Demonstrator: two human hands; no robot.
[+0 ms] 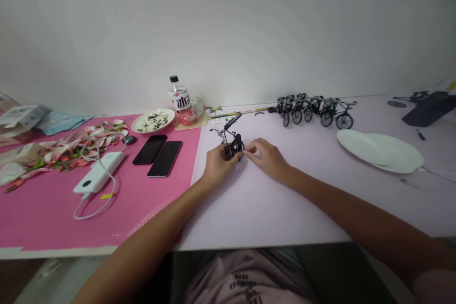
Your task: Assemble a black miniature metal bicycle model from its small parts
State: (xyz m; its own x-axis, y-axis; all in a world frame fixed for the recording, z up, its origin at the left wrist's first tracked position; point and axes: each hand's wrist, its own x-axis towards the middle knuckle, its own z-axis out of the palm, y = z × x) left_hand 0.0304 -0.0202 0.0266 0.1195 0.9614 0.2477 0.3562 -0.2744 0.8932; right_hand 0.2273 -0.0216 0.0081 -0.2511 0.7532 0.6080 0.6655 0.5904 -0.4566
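Left hand (220, 165), right hand (270, 156), toy bicycle (235, 144) held between

Upper garment: dusty pink shirt (210, 285), creased, located at the near edge of the scene. Marking: dark printed characters (245, 282) on the shirt front, too blurred to read. Right sleeve (436, 287): similar pink, near right corner. Left forearm (156, 221), right forearm (338, 204), left hand (218, 165) and right hand (270, 157): bare.
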